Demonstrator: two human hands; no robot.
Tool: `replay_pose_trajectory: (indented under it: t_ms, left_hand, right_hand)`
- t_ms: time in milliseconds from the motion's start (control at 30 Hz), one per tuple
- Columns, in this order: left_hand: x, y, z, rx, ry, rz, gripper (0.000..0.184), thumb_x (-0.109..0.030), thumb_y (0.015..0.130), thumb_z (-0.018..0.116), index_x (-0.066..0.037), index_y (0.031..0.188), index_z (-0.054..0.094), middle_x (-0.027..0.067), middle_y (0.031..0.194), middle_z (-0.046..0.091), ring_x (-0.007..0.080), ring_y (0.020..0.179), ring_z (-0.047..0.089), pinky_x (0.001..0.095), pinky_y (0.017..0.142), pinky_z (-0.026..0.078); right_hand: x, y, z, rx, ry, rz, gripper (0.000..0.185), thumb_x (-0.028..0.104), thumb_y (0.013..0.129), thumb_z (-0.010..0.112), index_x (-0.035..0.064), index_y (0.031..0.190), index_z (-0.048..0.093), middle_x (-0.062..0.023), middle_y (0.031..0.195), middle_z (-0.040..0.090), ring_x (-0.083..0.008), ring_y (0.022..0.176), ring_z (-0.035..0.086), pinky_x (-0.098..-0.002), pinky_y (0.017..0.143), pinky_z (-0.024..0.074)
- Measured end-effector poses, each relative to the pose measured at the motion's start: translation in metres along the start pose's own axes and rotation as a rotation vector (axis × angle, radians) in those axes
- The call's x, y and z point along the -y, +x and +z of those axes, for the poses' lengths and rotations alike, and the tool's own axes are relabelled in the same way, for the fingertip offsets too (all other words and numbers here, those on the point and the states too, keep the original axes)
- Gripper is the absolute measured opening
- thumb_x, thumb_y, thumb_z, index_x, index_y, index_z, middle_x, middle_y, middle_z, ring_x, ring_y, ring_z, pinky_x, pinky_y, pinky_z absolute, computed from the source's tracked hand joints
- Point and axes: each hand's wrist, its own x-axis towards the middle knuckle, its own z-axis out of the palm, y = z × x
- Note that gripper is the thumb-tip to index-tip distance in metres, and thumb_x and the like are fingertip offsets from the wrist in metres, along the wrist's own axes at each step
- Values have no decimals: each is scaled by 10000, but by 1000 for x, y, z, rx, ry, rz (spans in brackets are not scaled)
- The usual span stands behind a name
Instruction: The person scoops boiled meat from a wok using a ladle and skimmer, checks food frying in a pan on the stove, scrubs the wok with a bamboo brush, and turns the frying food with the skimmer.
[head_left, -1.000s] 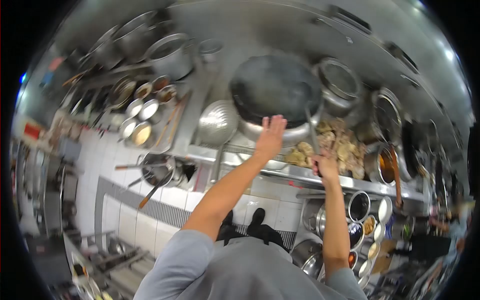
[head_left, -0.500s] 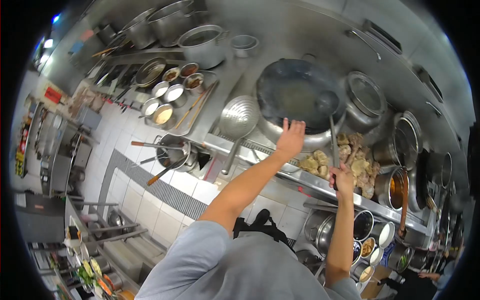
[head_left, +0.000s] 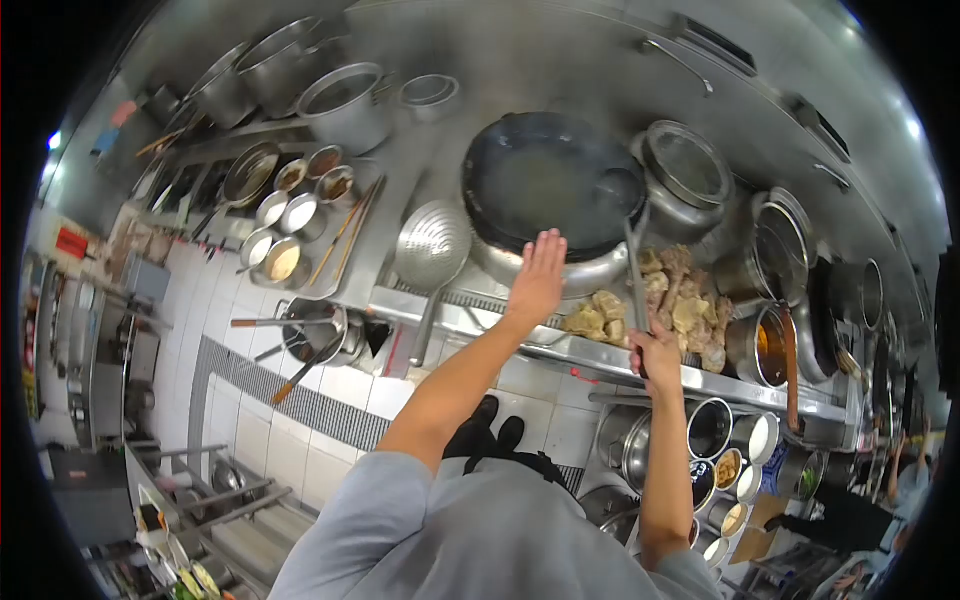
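Observation:
A dark wok [head_left: 540, 160] sits on the range with cloudy liquid in its bottom and haze above it. My left hand [head_left: 540, 278] is at the wok's near edge, fingers stretched out and holding nothing; whether it touches the rim I cannot tell. My right hand [head_left: 657, 357] is closed round the long handle of a ladle [head_left: 636, 275], whose bowl rests inside the wok's right side. Cooked meat pieces with bones [head_left: 690, 310] lie on the counter beside my right hand. Left of the wok is a perforated skimmer [head_left: 433, 243], its handle over the counter edge.
Seasoning bowls [head_left: 299, 212] stand on a tray at the left. Below them is a pot holding long-handled tools [head_left: 318, 333]. Lidded pots [head_left: 690, 165] and a pot of orange liquid [head_left: 768, 350] stand at the right. A co-worker [head_left: 850, 530] is at the lower right.
The whole view has shifted, so the range appears farther left. My left hand's fingers have drawn closer together near the wok rim. My right hand still grips the ladle.

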Motion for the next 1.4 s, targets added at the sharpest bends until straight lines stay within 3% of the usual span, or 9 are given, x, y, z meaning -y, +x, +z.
replay_pose_trajectory:
  t_ms: [167, 267, 333, 533, 667, 833, 1033, 1100, 1400]
  left_hand:
    - [5, -1, -1, -57, -45, -34, 706, -326, 908, 504, 43, 1443, 227, 203, 1529, 181, 341, 1425, 163, 486, 1146, 162]
    - [8, 4, 0, -90, -75, -10, 622, -318, 923, 477, 39, 1408, 320, 204, 1467, 319, 346, 1390, 253, 488, 1140, 174]
    - [13, 10, -1, -123, -83, 17, 435, -261, 894, 491, 13, 1229, 525, 165, 1245, 539, 311, 1233, 446, 451, 1075, 288]
    - [32, 29, 12, -200, -173, 166, 150, -151, 774, 536, -74, 890, 591, 68, 902, 577, 232, 933, 534, 356, 890, 396]
    - [34, 28, 0, -41, -193, 210, 211, -140, 786, 523, -62, 967, 600, 90, 985, 577, 255, 1006, 521, 389, 922, 389]
    - [24, 23, -15, -340, -280, 65, 299, -184, 837, 576, -55, 1107, 579, 114, 1131, 531, 287, 1095, 481, 444, 951, 361]
    - [27, 29, -11, -241, -335, 81, 235, -217, 876, 565, -50, 1040, 583, 118, 1026, 558, 284, 1006, 512, 431, 903, 375]
    - [29, 34, 2, -56, -255, 67, 203, -233, 900, 538, -44, 960, 581, 123, 938, 595, 283, 927, 543, 418, 865, 390]
    - [29, 51, 16, -94, -218, 112, 278, -296, 933, 512, -72, 771, 546, 104, 760, 626, 273, 754, 581, 413, 687, 391]
  right_hand:
    - [3, -8, 8, -5, -58, -25, 42, 67, 842, 587, 44, 864, 560, -7, 608, 486, -86, 391, 429, -244, 334, 316]
    - [0, -7, 10, -10, -67, -5, 33, 64, 846, 582, 42, 848, 557, -6, 606, 480, -84, 386, 431, -240, 331, 324]
    - [-2, -5, 13, -11, -58, 9, 31, 67, 847, 581, 46, 854, 560, -3, 604, 477, -82, 384, 429, -235, 329, 322]
    - [-10, -2, 19, -33, -38, 6, 45, 62, 845, 582, 53, 886, 566, -6, 615, 486, -84, 390, 424, -235, 332, 319]
    - [-16, -6, 17, -28, -8, 0, 96, 40, 840, 565, 52, 935, 575, -9, 625, 492, -84, 394, 429, -233, 333, 322]
    - [-19, -14, 22, -95, -45, -63, 106, 44, 853, 589, 14, 954, 587, 15, 571, 471, -70, 384, 422, -234, 333, 302]
    - [-19, -24, 17, -114, -100, -73, 281, 33, 844, 595, 31, 1125, 591, 19, 575, 478, -71, 379, 420, -232, 325, 310]
    - [-19, -23, 15, -118, -105, -72, 319, 29, 840, 596, 29, 1158, 577, 15, 577, 481, -71, 381, 423, -231, 325, 310]
    - [-17, -25, 20, -130, -14, -15, 370, 29, 845, 591, -24, 1208, 544, 14, 520, 464, -77, 374, 405, -249, 348, 296]
